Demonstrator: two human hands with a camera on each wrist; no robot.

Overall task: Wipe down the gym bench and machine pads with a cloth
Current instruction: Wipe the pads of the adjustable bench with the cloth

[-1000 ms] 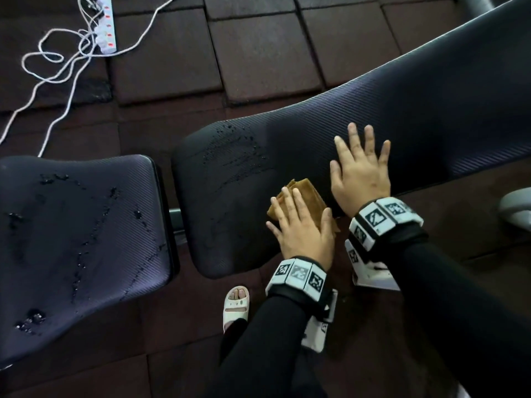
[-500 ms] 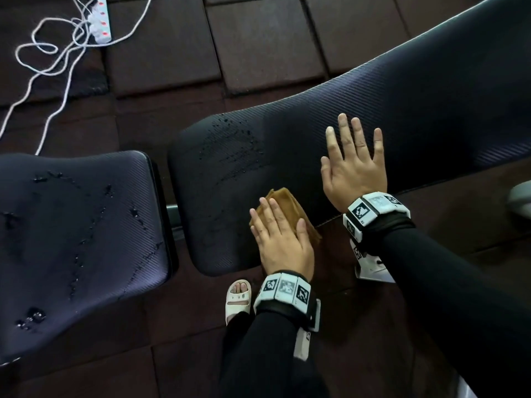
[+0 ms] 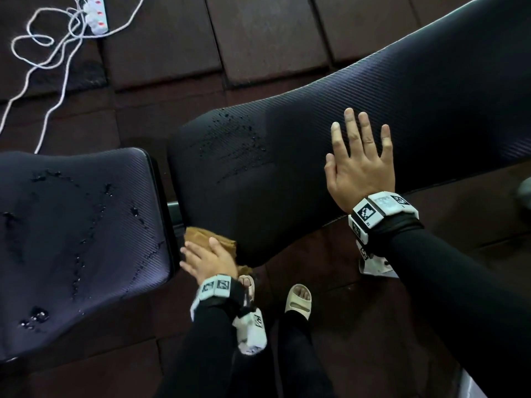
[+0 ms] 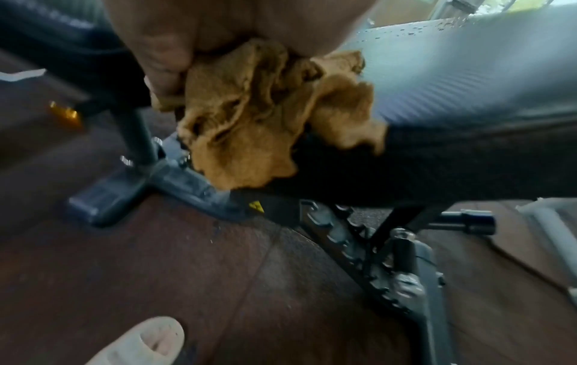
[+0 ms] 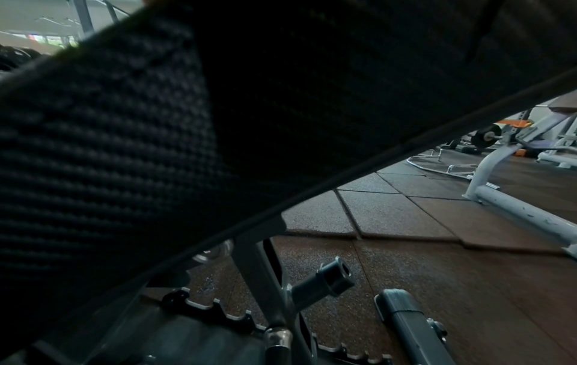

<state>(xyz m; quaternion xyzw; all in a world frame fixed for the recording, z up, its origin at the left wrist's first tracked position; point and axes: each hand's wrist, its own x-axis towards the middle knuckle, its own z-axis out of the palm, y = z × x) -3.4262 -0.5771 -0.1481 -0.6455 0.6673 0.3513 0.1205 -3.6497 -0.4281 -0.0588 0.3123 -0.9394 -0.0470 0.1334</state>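
The brown cloth [image 3: 211, 242] is bunched at the near lower corner of the bench's back pad [image 3: 301, 156], held by the left hand [image 3: 208, 261] with its fingers [image 3: 193, 252] curled over it. The right hand [image 3: 360, 165] lies flat on the pad, fingers spread. Water drops dot the seat pad [image 3: 71, 239]; no writing is readable, and the wrist view is blurred.

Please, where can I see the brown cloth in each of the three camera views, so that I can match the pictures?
Head: the brown cloth is low and left of centre, under the left hand, at the near corner of the back pad.
Left wrist: upper centre, bunched at that pad's edge.
Right wrist: not in it.
Shared landmark: the back pad.
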